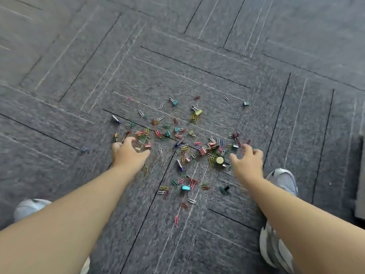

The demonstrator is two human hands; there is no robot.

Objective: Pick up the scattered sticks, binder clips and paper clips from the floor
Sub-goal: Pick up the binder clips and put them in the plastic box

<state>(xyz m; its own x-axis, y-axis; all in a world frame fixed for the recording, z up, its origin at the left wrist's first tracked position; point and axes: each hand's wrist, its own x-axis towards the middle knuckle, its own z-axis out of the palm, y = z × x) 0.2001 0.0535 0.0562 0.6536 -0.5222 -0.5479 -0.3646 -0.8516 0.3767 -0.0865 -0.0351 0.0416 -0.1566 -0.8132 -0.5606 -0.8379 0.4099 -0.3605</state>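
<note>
Grey carpet (79,76); colourful paper clips (194,118), binder clips (185,187) scattered; left hand (128,155), right hand (247,165) splayed.

Left grip (128,154) blurred, covers part of pile (207,148) at its left edge; whether it holds any unclear. Right grip (246,163) blurred too. Blue bit (84,149) far left of pile too smeared to identify. Grey box (360,175) right of pile cut by frame.
</note>
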